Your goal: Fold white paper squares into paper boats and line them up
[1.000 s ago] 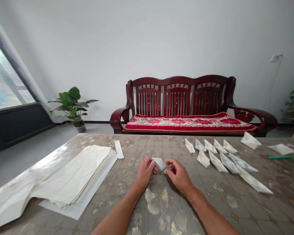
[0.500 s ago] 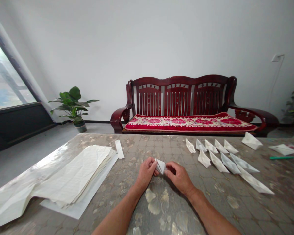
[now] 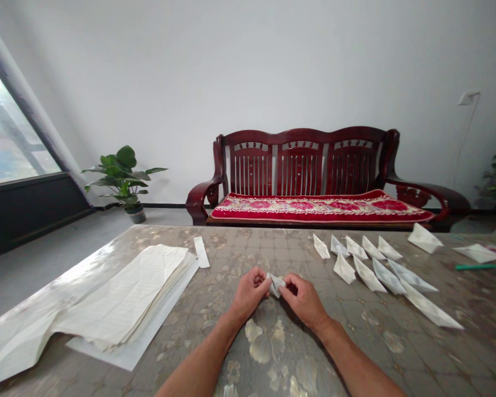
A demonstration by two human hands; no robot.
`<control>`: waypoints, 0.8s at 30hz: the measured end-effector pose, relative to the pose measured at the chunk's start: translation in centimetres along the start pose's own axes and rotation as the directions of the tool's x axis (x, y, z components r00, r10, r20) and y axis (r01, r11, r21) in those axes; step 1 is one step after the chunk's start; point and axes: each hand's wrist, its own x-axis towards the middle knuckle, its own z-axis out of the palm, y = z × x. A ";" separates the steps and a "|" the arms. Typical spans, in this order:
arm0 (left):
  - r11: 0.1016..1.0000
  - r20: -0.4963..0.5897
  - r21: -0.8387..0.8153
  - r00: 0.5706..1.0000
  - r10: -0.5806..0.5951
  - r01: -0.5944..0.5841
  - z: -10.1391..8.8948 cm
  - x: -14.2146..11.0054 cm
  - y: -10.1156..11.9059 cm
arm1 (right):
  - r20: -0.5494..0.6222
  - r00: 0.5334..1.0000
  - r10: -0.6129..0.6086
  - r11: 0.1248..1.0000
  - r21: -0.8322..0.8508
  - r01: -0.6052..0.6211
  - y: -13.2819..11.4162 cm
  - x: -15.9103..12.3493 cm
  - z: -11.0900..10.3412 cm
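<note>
Left grip (image 3: 252,289): pinching the folded paper's (image 3: 275,284) left edge
Right grip (image 3: 300,295): pinching its right edge
Folded paper: between both grips

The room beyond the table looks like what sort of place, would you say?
Probably a home's sitting room: a carved wooden bench with a red floral cover, and a potted plant by the wall.
</note>
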 end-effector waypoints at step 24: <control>0.998 0.057 -0.028 0.996 0.062 -0.060 -0.3 0.1 -0.2 | -0.029 0.999 -0.022 1.000 0.002 0.023 0.5 -0.1 -0.1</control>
